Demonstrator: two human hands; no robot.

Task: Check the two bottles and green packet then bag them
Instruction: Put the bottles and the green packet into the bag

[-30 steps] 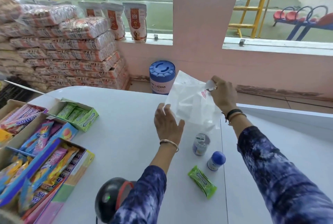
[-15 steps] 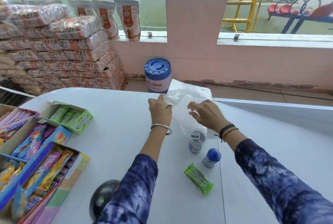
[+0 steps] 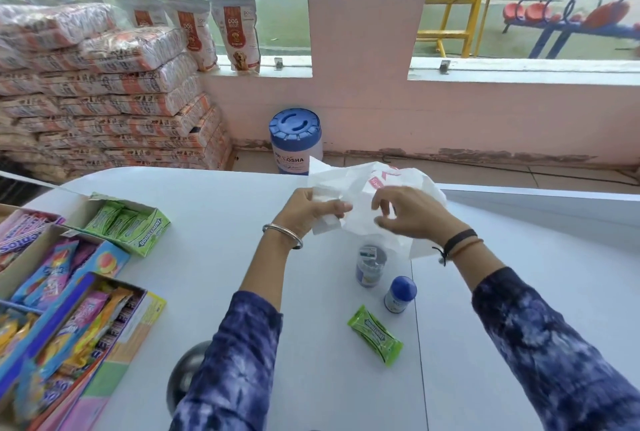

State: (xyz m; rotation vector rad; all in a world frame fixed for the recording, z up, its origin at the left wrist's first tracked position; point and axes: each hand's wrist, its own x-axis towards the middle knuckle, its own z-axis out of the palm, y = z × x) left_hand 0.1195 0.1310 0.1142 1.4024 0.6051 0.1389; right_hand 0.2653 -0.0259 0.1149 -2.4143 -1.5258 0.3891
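1. The white desk (image 3: pixel 214 292) carries everything, with open boxes of sweets (image 3: pixel 59 299) along its left edge
2. A white bag (image 3: pixel 367 202) is held up over the far middle of the desk, crumpled, between both hands
3. The left hand (image 3: pixel 308 210) has its fingers (image 3: pixel 334 207) closed on the bag's left edge; the right hand (image 3: pixel 412 215) has its fingers half curled and spread at the bag's front, thumb and forefinger apart, and whether they pinch it I cannot tell
4. The green packet (image 3: pixel 375 335) lies flat nearest the person
5. A clear-topped bottle (image 3: pixel 370 266) stands just under the bag
6. A blue-capped bottle (image 3: pixel 400 293) stands just beside it, between it and the packet
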